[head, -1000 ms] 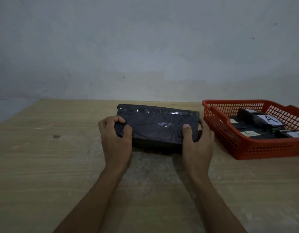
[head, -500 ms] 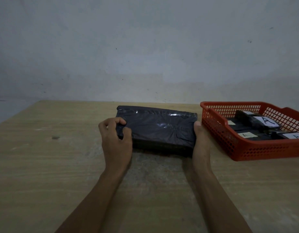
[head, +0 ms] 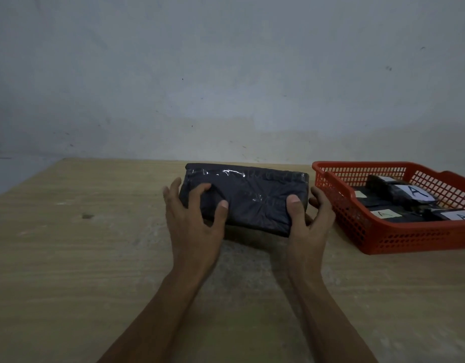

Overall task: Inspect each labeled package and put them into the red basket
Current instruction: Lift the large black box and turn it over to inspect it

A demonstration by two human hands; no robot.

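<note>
The flat black plastic-wrapped package [head: 245, 197], long axis running left-right on the wooden tabletop [head: 69, 258], was gripped at its ends by both hands [head: 194, 218] [head: 308, 221], the red mesh basket [head: 409, 239] just beside the right one.

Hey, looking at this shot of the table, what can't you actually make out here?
Head view only:
- Black plastic-wrapped package held by the left hand and right hand: no label shows on its top face; its underside is hidden.
- Red plastic mesh basket: its right end is cut off by the frame edge.
- Small yellow label in the basket: partly behind the rim, lettering unreadable.
- Right hand's fingers: mostly behind the package.
</note>
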